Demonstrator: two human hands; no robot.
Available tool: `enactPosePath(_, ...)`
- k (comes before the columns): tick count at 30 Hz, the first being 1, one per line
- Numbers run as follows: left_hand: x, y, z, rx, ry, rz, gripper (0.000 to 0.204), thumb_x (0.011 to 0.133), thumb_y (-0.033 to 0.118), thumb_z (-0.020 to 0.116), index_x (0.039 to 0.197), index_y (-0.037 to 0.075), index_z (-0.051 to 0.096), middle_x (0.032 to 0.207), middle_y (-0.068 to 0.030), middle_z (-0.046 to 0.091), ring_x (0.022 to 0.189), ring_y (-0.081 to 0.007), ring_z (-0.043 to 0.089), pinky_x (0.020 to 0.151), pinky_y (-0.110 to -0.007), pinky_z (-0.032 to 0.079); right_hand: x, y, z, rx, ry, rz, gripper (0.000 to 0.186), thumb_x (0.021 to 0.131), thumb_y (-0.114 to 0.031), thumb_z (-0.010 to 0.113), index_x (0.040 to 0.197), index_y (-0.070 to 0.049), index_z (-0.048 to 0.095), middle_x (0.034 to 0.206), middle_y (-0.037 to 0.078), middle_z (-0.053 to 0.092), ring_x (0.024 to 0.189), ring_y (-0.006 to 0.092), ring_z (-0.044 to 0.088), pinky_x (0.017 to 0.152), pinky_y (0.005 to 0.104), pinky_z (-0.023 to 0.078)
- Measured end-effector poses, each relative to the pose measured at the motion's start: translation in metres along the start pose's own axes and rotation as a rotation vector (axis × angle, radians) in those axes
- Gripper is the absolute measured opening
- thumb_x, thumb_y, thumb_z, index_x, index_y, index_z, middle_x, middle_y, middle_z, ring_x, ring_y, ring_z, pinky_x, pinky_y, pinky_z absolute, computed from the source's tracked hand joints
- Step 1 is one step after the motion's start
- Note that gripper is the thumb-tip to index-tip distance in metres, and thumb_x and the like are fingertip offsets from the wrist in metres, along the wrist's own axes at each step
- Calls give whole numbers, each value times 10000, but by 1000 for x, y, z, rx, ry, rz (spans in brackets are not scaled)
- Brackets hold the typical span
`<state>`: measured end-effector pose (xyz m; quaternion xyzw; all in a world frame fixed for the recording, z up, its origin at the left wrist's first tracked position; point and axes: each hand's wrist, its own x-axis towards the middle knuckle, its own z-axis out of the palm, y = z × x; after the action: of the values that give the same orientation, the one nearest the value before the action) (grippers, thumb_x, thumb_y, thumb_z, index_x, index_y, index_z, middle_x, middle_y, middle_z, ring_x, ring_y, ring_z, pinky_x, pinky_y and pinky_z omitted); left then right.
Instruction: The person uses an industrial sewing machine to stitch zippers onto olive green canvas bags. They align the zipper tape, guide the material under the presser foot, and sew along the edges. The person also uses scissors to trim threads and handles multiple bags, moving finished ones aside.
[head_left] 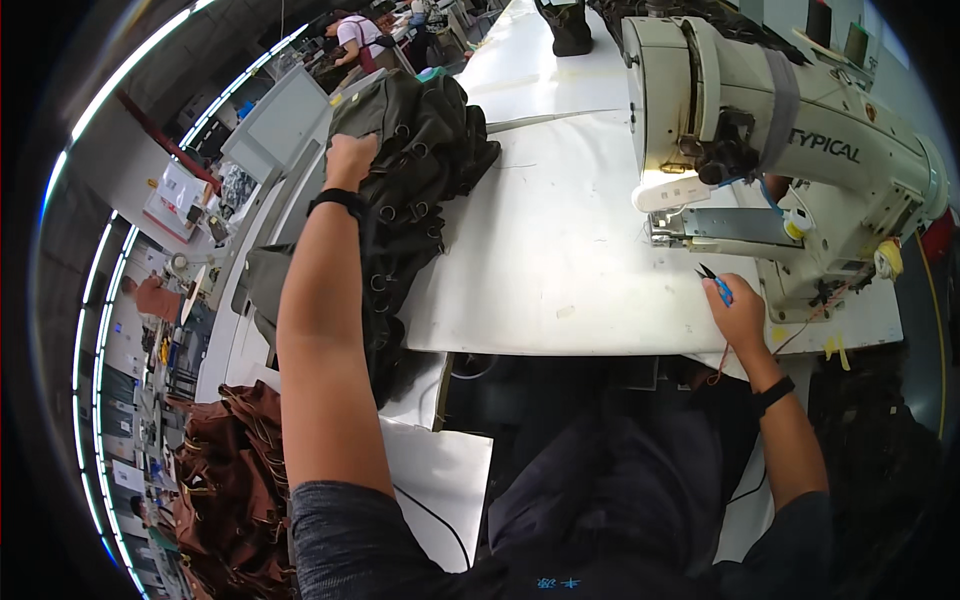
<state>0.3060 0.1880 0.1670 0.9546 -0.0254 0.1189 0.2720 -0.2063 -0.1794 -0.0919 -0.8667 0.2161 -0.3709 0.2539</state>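
Observation:
My left hand point(352, 160) reaches to the top of a heap of dark olive fabric bags point(400, 215) fitted with metal rings. Its fingers are closed on the cloth of one bag at the upper end of the heap. Near the front right of the white table, my right hand point(738, 312) grips small thread snips point(716, 283) with blue handles. Their dark pointed blades stick out past the fingers toward the upper left. The sewing machine point(730, 130) stands just beyond this hand, its lamp lit and its narrow arm point(735, 226) bare of cloth.
A heap of reddish-brown fabric bags point(235, 480) lies at the lower left. A small dark bag point(567, 28) stands at the table's far end. Thread spools point(856, 45) sit above the machine. A reddish cord point(717, 370) hangs near the table's front edge. Other people work farther off.

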Motion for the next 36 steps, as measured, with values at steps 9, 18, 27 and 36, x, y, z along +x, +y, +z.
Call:
enactPosePath(9, -6, 6, -18, 523, -325, 101, 863, 886, 661, 688, 1271, -109, 627, 1277, -262, 683, 860, -331, 757, 625, -418, 581, 5, -8, -2, 46, 9, 37, 237, 943, -252, 763, 934, -28, 686, 831, 144, 667, 713, 359, 658, 648, 411, 521)
enactPosePath(18, 13, 16, 0, 743, -2, 327, 772, 920, 630, 619, 1284, -50, 648, 1280, -264, 708, 1227, -416, 665, 1035, -484, 528, 3, -6, -3, -5, -32, 50, 223, 942, -222, 776, 979, -15, 703, 865, 146, 696, 744, 319, 687, 690, 373, 537)
enactPosePath(27, 90, -24, -36, 885, 249, 676, 466, 1029, 478, 603, 1086, 27, 705, 1118, -227, 741, 1057, -442, 704, 887, -546, 557, 5, -4, 3, -11, 63, -18, 236, 918, -305, 773, 914, -82, 693, 852, 110, 692, 761, 349, 688, 668, 432, 549)
enactPosePath(36, 90, 31, -164, 678, 578, 543, 721, 1040, 644, 488, 1325, 0, 642, 1237, -224, 731, 1148, -431, 687, 945, -545, 535, -9, 21, 3, -88, 1, -17, 326, 940, -400, 713, 904, -75, 713, 827, 75, 699, 751, 307, 703, 678, 424, 552)
